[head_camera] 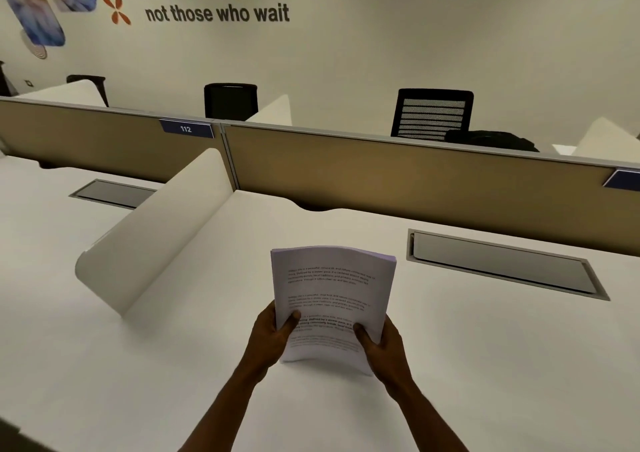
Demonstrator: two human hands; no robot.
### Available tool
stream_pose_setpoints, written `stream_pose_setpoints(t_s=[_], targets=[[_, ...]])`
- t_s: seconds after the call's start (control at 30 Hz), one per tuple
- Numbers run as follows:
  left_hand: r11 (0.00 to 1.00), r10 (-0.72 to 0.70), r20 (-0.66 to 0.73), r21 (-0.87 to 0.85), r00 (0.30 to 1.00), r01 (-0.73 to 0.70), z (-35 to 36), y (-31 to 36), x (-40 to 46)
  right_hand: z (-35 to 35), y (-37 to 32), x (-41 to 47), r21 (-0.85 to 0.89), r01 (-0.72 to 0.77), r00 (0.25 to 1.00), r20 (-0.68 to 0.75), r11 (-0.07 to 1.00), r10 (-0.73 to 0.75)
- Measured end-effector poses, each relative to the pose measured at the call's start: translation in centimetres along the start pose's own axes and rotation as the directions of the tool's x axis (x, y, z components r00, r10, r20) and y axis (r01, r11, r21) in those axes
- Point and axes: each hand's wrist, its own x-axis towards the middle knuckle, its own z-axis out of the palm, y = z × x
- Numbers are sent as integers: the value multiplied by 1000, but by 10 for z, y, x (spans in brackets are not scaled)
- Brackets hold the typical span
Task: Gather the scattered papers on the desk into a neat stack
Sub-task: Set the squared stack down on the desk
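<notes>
A stack of printed papers point(332, 288) stands nearly upright on the white desk point(485, 365), its lower edge touching the desk surface and its top bowing slightly away from me. My left hand point(268, 337) grips the stack's left side, thumb on the front page. My right hand point(381, 344) grips the right side in the same way. The sheets look squared together. No loose papers lie elsewhere on the desk.
A curved white divider point(156, 236) rises at the left of the desk. A grey cable hatch point(502, 264) sits at the right rear. A tan partition point(398, 174) closes the far edge, with black office chairs point(433, 113) behind it.
</notes>
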Motion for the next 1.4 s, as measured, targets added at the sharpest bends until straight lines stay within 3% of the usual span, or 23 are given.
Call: stream_pose_setpoints(t_s=[0.3,0.57,1.0,1.4], targets=[[994,-27,-164,105,986,45,-10,20,41,22,-23,48,-68,29,999,-14,997,-30],[976,4,-339,205,941,70,-71,52,115,100,-60,128,6,-134,991,-5,991,134],[893,-122,-327,376,937,247,-199,15,280,270,-47,257,137,-453,885,-50,881,463],[831,-143,-264,492,954,261,-247,-18,399,333,-41,346,-151,-419,901,-190,895,390]])
